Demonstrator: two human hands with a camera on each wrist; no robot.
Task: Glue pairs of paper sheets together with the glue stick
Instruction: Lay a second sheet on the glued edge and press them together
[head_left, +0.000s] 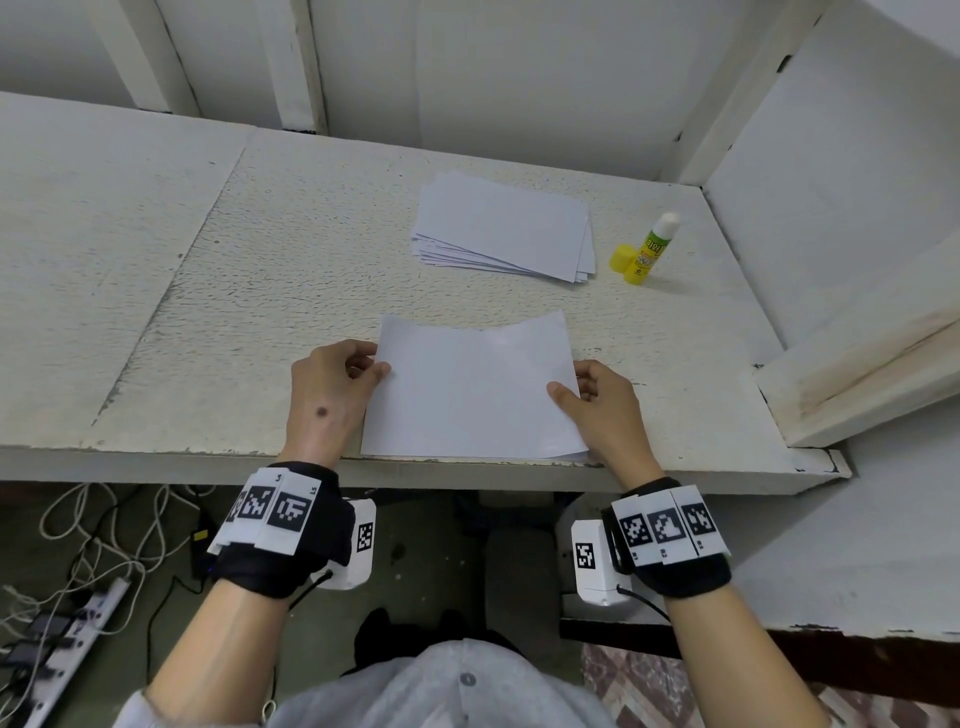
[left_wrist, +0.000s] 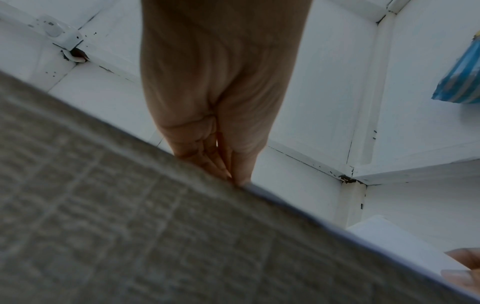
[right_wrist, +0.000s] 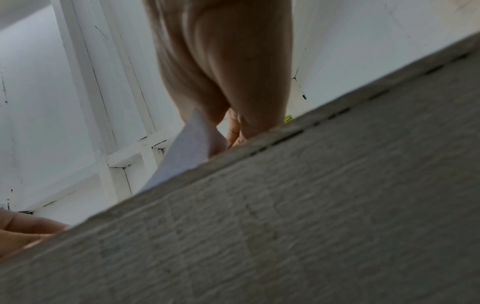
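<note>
A white paper sheet (head_left: 472, 389) is held just above the table's near edge, its far edge curling upward. My left hand (head_left: 340, 376) pinches its left edge between thumb and fingers. My right hand (head_left: 592, 400) pinches its right edge, thumb on top. A corner of the sheet (right_wrist: 192, 144) shows in the right wrist view. A fanned stack of white sheets (head_left: 506, 228) lies further back on the table. To its right stands the yellow-green glue stick (head_left: 652, 249), uncapped, with its yellow cap (head_left: 622, 258) beside it.
The worn white table (head_left: 260, 291) is boxed in by white walls at the back and right, and a raised white ledge (head_left: 857, 374) juts in at the right. Cables and a power strip (head_left: 78, 618) lie on the floor below. A blue striped packet (left_wrist: 459, 76) sits up right.
</note>
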